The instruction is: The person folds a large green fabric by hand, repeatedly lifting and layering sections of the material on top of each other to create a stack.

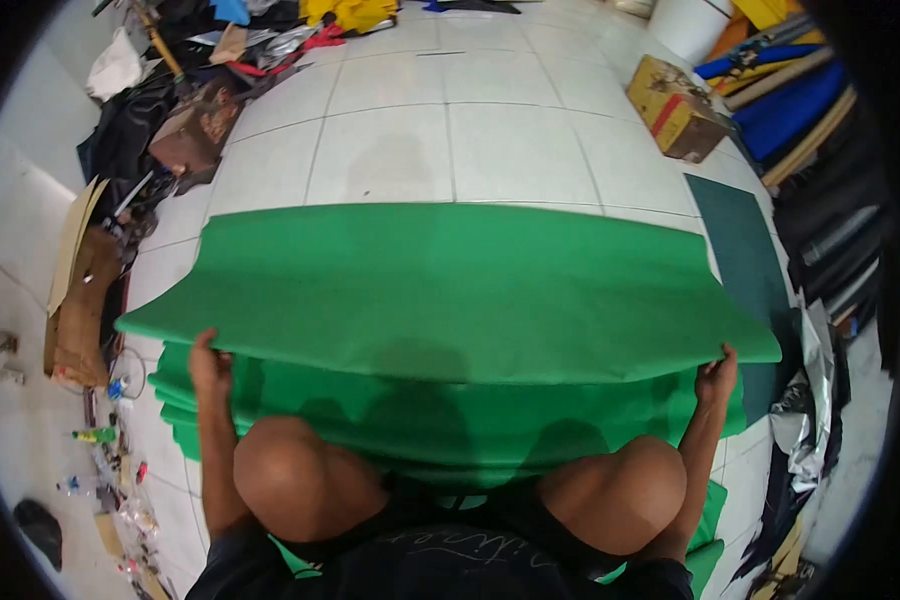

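A wide sheet of green fabric (450,290) spreads across the floor in front of my knees, its near edge lifted and folded over. My left hand (210,362) grips that edge near its left end, thumb on top. At the right end my right hand (717,376) pinches the same edge, with its fingers partly hidden underneath. Below the raised edge lie more layers of the green fabric (370,410), stacked in uneven folds that reach under my legs.
White floor tiles (380,150) stretch beyond the fabric. A dark green flat sheet (735,240) and a yellow-brown box (675,110) lie right. Fabric rolls (790,110) lean at the far right. Scraps, a brown box (190,135) and cardboard (82,310) line the left.
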Action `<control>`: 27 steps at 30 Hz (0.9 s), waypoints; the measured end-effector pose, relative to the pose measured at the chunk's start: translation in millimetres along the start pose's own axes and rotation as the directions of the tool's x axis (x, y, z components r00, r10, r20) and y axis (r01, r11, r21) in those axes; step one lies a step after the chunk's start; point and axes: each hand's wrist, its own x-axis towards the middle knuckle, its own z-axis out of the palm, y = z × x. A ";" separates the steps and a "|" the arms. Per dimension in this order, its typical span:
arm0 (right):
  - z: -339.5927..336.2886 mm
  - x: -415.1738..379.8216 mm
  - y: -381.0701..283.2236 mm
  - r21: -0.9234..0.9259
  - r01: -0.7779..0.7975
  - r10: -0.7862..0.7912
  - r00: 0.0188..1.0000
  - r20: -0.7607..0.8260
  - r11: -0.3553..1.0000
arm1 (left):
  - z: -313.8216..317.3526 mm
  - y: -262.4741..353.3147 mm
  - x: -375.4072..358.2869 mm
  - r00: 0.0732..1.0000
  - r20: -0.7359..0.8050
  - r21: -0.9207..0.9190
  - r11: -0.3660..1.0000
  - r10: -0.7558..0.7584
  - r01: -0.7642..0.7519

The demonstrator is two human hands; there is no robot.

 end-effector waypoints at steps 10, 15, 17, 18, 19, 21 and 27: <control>159.4 106.2 -240.8 0.143 0.525 -0.474 0.577 0.665 0.839 | 67.9 301.0 153.6 0.617 0.531 -0.309 0.811 0.580 -0.496; 236.1 65.9 -134.8 -0.361 0.606 -0.285 0.714 0.640 0.709 | 214.0 169.3 78.1 0.818 0.377 0.069 0.867 0.435 -0.493; 192.5 88.7 -78.7 -0.485 0.749 -0.026 0.554 0.832 0.451 | 167.8 79.6 120.7 0.753 0.650 0.580 0.570 0.105 -0.581; 163.1 75.8 -41.0 -0.542 0.717 0.108 0.556 0.824 0.438 | 117.6 -2.4 186.5 0.415 0.901 0.433 -0.218 0.122 -0.875; 125.3 74.2 5.6 -0.699 0.677 0.154 0.684 0.713 0.232 | 97.9 -28.3 119.9 0.654 0.748 0.656 -0.024 -0.109 -0.754; 24.0 76.0 85.1 -0.626 0.725 0.127 0.677 0.725 -0.287 | 76.5 -45.3 -5.7 0.881 0.433 0.884 -0.104 -0.190 -0.457; -62.1 -8.2 105.9 -0.961 0.271 -0.176 0.945 0.277 -0.057 | -43.0 -116.3 -23.8 0.894 0.269 0.963 -0.093 0.359 -0.253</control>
